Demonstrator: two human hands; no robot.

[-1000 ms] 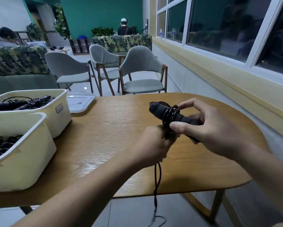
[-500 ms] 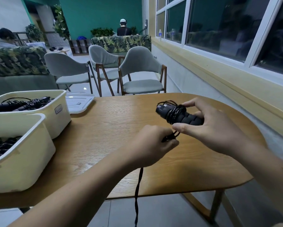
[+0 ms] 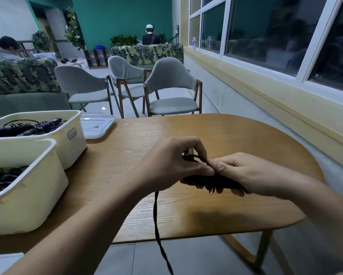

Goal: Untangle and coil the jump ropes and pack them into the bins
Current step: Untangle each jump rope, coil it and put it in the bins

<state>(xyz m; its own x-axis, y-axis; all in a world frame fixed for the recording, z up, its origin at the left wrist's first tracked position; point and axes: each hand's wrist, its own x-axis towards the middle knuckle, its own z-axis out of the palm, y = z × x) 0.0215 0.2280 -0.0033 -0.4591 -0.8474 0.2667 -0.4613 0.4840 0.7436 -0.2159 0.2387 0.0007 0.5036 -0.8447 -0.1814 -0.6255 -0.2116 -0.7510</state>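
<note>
While the right hand [image 3: 252,173] grips the jump rope [image 3: 211,184] by its handles just above the tabletop [image 3: 216,132], the left hand [image 3: 172,165] pinches the cord [image 3: 156,221], whose loose length hangs below the tabletop edge.

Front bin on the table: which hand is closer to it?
Left. The left hand sits right of the front bin, apart from it; the right hand lies beyond it, farther right. Both hold the jump rope.
</note>
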